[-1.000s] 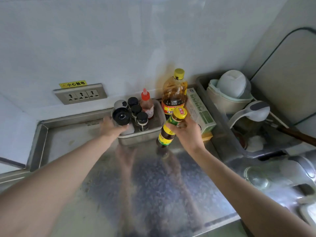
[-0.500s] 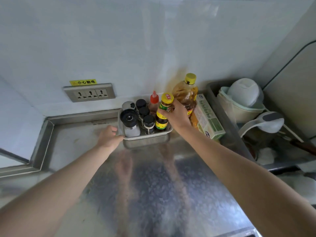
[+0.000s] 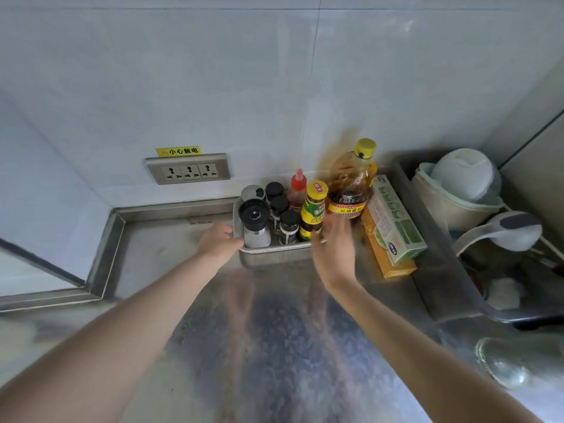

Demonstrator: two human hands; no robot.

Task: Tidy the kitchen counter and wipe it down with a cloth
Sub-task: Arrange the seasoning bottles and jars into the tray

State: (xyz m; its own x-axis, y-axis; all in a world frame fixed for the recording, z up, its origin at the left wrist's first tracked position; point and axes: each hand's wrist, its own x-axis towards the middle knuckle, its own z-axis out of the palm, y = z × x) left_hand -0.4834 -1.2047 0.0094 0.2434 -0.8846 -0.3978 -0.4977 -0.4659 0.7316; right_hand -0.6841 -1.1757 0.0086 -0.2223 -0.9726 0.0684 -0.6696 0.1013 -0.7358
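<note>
A small metal tray (image 3: 274,256) of condiments stands against the back wall of the steel counter (image 3: 274,346). My left hand (image 3: 218,244) grips the tray's left front corner. A yellow-capped sauce bottle (image 3: 314,209) stands upright at the tray's right end. My right hand (image 3: 334,251) hovers just in front of it, blurred, fingers spread and holding nothing. Inside the tray are a steel grinder (image 3: 254,222), black-capped jars (image 3: 279,209) and a red-capped bottle (image 3: 298,187).
A large oil bottle (image 3: 351,181) stands right of the tray, then stacked boxes (image 3: 393,224). A dish rack (image 3: 427,270) with bowls (image 3: 460,178) and a ladle (image 3: 503,230) fills the right. A wall socket (image 3: 187,170) sits left; a glass lid (image 3: 503,361) lies lower right.
My right hand carried the sauce bottle from the counter into the tray's right end, then let go and drew back. My left hand stayed on the tray.
</note>
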